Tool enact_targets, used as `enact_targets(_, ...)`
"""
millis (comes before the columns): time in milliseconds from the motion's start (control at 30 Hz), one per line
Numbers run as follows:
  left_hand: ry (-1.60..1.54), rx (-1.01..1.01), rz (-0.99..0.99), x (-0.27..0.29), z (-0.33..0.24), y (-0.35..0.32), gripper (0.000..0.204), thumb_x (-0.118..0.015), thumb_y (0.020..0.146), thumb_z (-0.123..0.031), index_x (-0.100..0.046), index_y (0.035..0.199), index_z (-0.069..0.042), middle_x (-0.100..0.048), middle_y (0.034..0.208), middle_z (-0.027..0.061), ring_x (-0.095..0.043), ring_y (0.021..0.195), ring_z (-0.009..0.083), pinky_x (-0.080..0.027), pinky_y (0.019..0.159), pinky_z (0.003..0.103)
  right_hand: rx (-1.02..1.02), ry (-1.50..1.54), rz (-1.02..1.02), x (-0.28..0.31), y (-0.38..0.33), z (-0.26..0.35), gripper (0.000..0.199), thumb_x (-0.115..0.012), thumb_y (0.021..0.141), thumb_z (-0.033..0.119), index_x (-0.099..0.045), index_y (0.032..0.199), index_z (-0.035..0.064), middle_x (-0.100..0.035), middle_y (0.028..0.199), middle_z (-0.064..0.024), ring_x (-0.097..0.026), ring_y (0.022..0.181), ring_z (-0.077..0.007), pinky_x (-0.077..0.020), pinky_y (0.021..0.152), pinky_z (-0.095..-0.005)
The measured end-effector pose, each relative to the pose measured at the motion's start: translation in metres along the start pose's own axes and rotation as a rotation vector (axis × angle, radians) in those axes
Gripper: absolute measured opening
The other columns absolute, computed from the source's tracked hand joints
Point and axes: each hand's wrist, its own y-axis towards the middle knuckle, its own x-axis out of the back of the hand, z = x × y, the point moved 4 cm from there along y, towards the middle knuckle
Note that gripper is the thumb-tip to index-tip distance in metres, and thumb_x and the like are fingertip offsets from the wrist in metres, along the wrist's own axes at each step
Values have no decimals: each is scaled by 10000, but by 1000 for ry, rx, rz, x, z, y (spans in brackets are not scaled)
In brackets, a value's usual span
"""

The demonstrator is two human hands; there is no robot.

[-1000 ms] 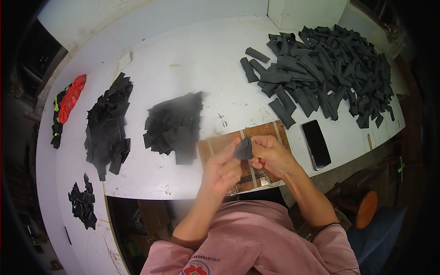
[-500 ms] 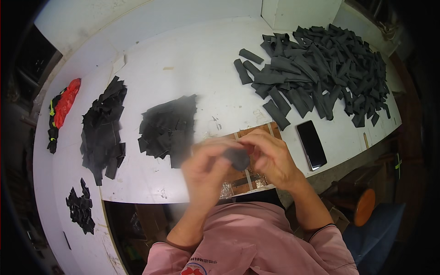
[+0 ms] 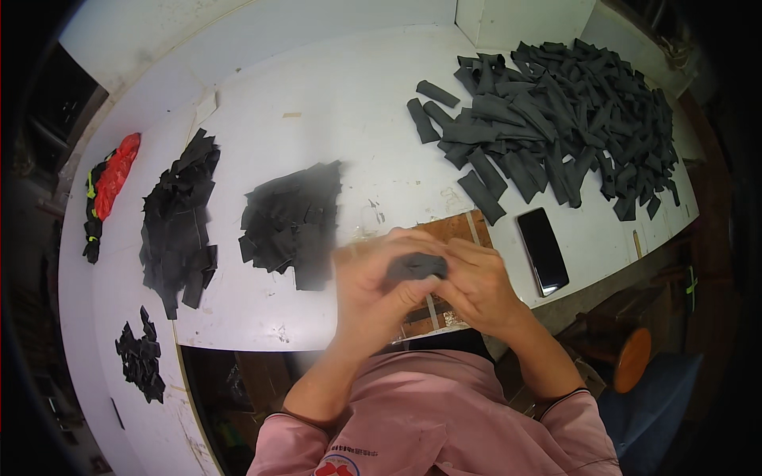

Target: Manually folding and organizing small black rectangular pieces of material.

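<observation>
A small dark grey fabric piece (image 3: 414,269), bunched and rounded, is held between both hands above the table's front edge. My left hand (image 3: 373,282) wraps round it with the thumb along its near side. My right hand (image 3: 482,285) pinches its right end, the fingers closed and partly hidden. Under the hands lies a brown board (image 3: 479,228) with pale strips. To the left is a stack of flat black fabric pieces (image 3: 290,214). At the back right spreads a big heap of dark grey fabric tubes (image 3: 548,119).
A black phone (image 3: 543,252) lies right of the board. Farther left are another pile of black pieces (image 3: 181,222), a small black pile (image 3: 140,361) and a red bundle (image 3: 119,174) on the white table (image 3: 349,87). A round wooden stool (image 3: 633,359) stands below on the right.
My hands have come closer together round the fabric piece. The left has shifted right, and its thumb now lies across the near side. The piece looks more bunched.
</observation>
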Motion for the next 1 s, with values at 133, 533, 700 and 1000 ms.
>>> enact_targets(133,381,149,140,1,19,7,158,-627,734,-124,-599,770,27,-596,762,103,-534,826,201,-418,732,305,-81,114,-33,-36,-22,-37,84,-577,673,40,-563,754,22,-525,665,-107,-533,592,-264,-432,501,-349)
enact_targets(533,437,-24,101,-7,6,-1,144,-583,729,-44,-596,863,9,-597,857,122,-560,832,220,-431,741,301,-32,38,-2,-36,-33,-41,44,-553,655,44,-522,681,26,-509,645,-109,-532,602,-287,-431,495,-369)
enact_targets(700,-37,-43,-130,7,4,-12,125,-545,799,-59,-565,906,0,-585,903,150,-557,850,244,-433,792,344,70,-85,122,-19,-5,-15,155,-618,662,148,-511,644,38,-481,607,-70,-516,584,-238,-428,501,-349)
enact_targets(1000,-399,51,-220,22,15,-15,148,-568,808,-130,-555,887,-6,-572,852,123,-524,873,252,-409,822,379,-7,-127,107,-20,-6,-17,219,-630,688,175,-477,603,43,-473,580,-65,-506,562,-235,-409,483,-336)
